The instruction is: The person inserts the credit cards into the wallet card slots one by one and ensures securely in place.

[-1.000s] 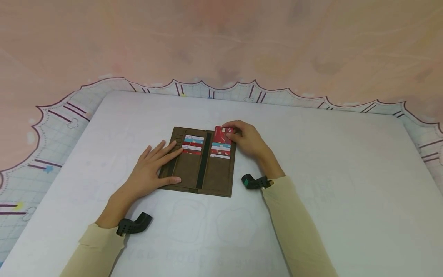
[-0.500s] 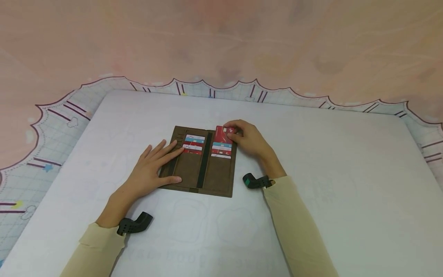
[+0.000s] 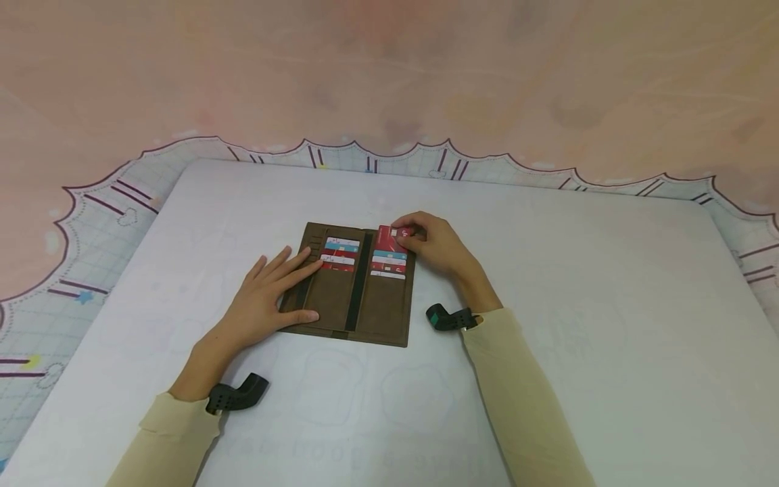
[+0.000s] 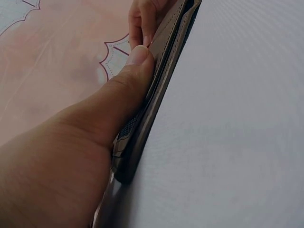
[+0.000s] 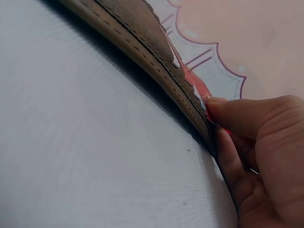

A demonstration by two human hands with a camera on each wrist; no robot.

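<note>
A brown wallet (image 3: 383,308) lies unfolded on the white table, with cards in slots on both halves. My left hand (image 3: 258,297) rests flat with spread fingers on its left half; in the left wrist view the thumb (image 4: 128,78) lies along the stitched edge. At the top of the right half, my right hand (image 3: 435,243) pinches a red card (image 3: 387,238) between thumb and fingers. The card's upper part stands out of the top slot, above a blue card (image 3: 389,255). In the right wrist view the thumb (image 5: 237,114) presses on the red card beside the wallet's edge.
The white tabletop (image 3: 578,304) spreads around the wallet. Behind it runs a scalloped, striped border (image 3: 402,162) of a pinkish cloth (image 3: 389,74). A black wrist camera (image 3: 237,393) sits on the left wrist and another black camera (image 3: 449,318) on the right.
The red card has slid slightly down toward its slot, with my right hand still pinching it. My left hand stays in the same place on the wallet.
</note>
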